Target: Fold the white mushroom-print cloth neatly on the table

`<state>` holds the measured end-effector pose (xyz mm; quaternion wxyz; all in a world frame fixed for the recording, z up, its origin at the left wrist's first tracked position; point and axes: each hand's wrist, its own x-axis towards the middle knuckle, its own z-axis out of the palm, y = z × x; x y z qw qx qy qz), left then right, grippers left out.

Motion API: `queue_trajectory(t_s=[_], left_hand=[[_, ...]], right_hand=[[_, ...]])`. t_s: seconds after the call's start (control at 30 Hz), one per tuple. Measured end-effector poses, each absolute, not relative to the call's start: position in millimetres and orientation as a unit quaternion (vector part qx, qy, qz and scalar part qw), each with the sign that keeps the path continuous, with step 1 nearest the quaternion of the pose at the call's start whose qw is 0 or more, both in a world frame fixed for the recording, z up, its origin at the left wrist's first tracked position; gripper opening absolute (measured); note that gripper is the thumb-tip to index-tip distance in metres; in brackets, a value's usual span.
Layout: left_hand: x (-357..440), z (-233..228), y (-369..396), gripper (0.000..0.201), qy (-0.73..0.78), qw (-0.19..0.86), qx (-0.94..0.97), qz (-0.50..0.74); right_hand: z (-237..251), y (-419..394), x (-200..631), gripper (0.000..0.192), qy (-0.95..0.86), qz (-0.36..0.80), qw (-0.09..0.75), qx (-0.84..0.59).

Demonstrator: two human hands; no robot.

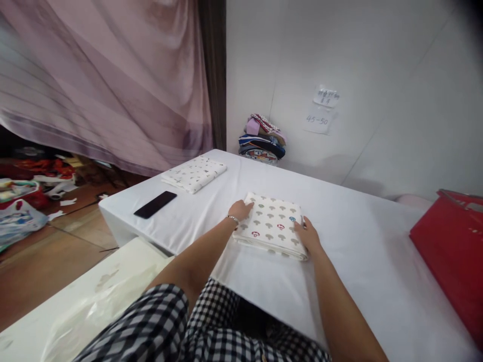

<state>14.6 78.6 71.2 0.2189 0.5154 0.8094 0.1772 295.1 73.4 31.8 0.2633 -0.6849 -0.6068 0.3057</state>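
A folded white cloth (269,217) printed with grey mushrooms and a few red, blue and green ones lies flat on the white-covered table (350,256) before me. My left hand (241,208) grips its left edge, the thumb resting on top. At the opposite edge my right hand (308,234) holds the cloth, fingers partly hidden along its side. Farther back on the left lies a second folded white cloth (195,174) with small dark prints. A black phone (155,204) is on the table in front of it.
A red box or bag (449,251) stands at the table's right side. Folded fabrics are stacked (262,141) by the wall beyond the far edge. A lower white surface (124,266) with clear plastic adjoins on the left. A pink curtain (151,75) hangs behind.
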Motion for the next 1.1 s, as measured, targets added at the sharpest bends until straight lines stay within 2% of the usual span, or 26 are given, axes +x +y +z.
queue_trajectory(t_s=[0.17,0.33,0.47,0.63,0.93,1.1], left_hand=[[15.4,58.7,90.5,0.040,0.821,0.201,0.509,0.163],[8.2,53.2,94.6,0.041,0.827,0.197,0.503,0.153],[12.2,58.5,100.7,0.049,0.835,0.183,0.495,0.156],[12.9,59.3,106.2,0.042,0.802,0.148,0.552,0.175],[5.8,60.3,109.4,0.041,0.806,0.156,0.552,0.148],[25.3,70.0,108.6,0.039,0.765,0.040,0.619,0.174]], right_hand=[[28.5,74.4,293.5,0.062,-0.629,0.259,0.259,-0.686],[27.7,73.6,296.2,0.061,-0.638,0.261,0.248,-0.681],[27.3,76.7,296.1,0.061,-0.641,0.251,0.241,-0.684],[26.0,78.5,297.6,0.061,-0.643,0.254,0.243,-0.680],[33.3,78.4,296.9,0.064,-0.647,0.274,0.230,-0.673],[33.1,78.0,296.2,0.063,-0.641,0.276,0.237,-0.676]])
